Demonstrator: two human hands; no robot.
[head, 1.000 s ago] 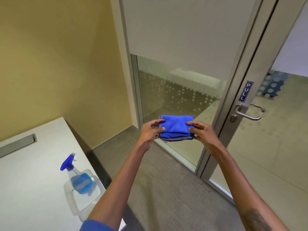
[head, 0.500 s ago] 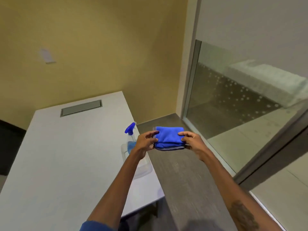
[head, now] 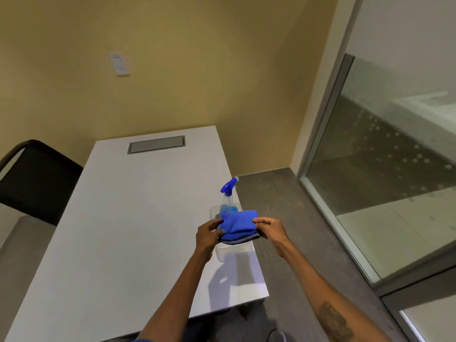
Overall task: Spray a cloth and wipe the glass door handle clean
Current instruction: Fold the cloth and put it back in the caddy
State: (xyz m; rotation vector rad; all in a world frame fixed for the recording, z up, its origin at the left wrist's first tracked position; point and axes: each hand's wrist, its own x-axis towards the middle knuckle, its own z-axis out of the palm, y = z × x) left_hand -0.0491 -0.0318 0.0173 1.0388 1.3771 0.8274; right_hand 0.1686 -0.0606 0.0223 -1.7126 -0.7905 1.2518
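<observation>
A folded blue cloth (head: 238, 224) is held level between both hands above the right edge of the white table (head: 123, 230). My left hand (head: 208, 234) pinches its left end and my right hand (head: 270, 229) pinches its right end. Just behind the cloth stands a clear spray bottle (head: 229, 196) with a blue trigger head and blue liquid, inside a clear plastic tray (head: 222, 253); the cloth hides the bottle's lower part. The door handle is out of view.
A black chair (head: 37, 178) stands at the table's left. A grey cable flap (head: 156, 144) is set into the table's far end. A glass wall panel (head: 394, 169) runs along the right, with grey carpet (head: 278, 201) between it and the table. A light switch (head: 119, 64) is on the yellow wall.
My view has swung left, away from the door with its handle, toward the table. Both hands carried the cloth along and now hold it over the tray and spray bottle.
</observation>
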